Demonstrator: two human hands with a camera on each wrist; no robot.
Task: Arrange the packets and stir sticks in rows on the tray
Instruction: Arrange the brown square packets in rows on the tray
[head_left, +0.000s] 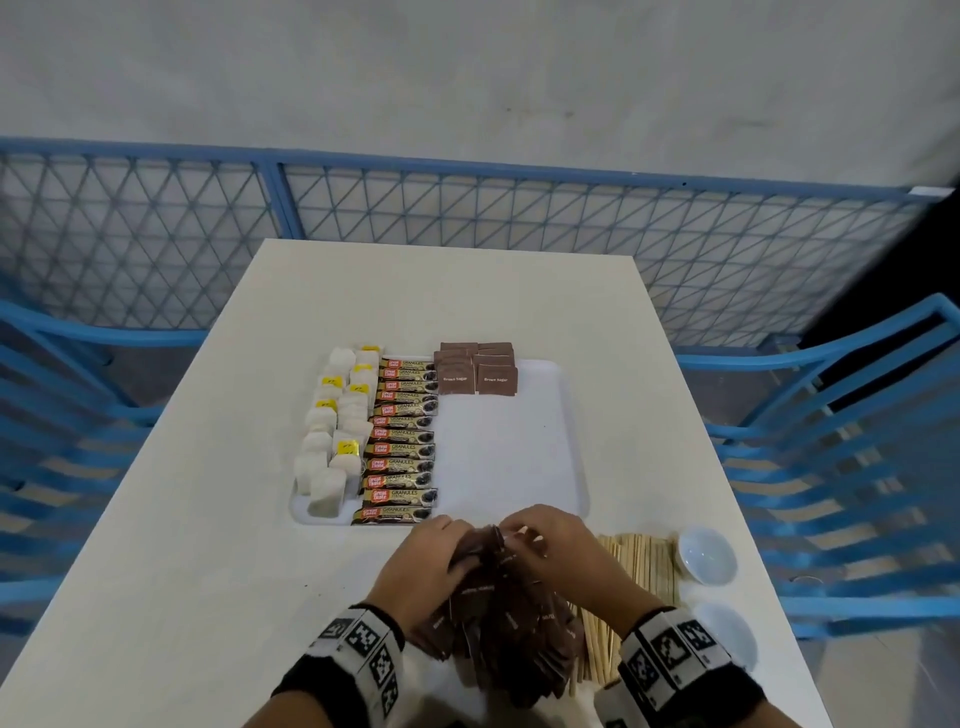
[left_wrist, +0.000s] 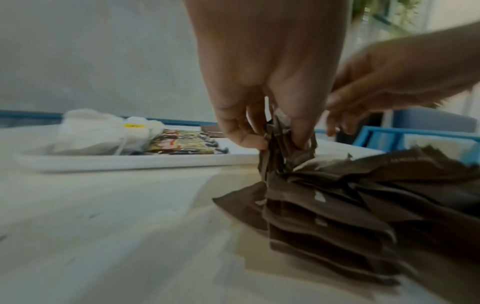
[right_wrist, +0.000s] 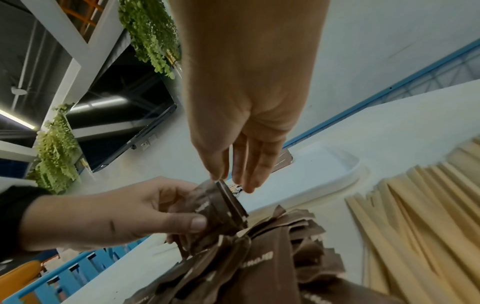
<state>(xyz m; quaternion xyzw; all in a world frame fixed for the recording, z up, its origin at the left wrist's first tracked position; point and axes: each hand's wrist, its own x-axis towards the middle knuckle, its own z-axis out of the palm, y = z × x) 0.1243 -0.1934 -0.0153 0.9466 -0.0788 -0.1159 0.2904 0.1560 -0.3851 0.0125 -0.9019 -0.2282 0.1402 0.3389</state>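
Observation:
A white tray (head_left: 519, 457) carries tea bags (head_left: 332, 441) on its left, a column of coffee sticks (head_left: 402, 441) and two short rows of brown sugar packets (head_left: 478, 366) at its far end. In front of the tray lies a loose pile of brown sugar packets (head_left: 509, 639), with wooden stir sticks (head_left: 644, 561) to its right. My left hand (head_left: 467, 545) grips a small upright stack of brown packets (right_wrist: 218, 207) above the pile. My right hand (right_wrist: 231, 181) pinches the top edge of that stack with thumb and fingertips.
Two small white bowls (head_left: 706, 553) (head_left: 727, 634) stand right of the stir sticks near the table edge. Blue chairs (head_left: 857, 441) flank the table on both sides, and a blue mesh fence (head_left: 467, 208) runs behind it. The tray's right half is bare.

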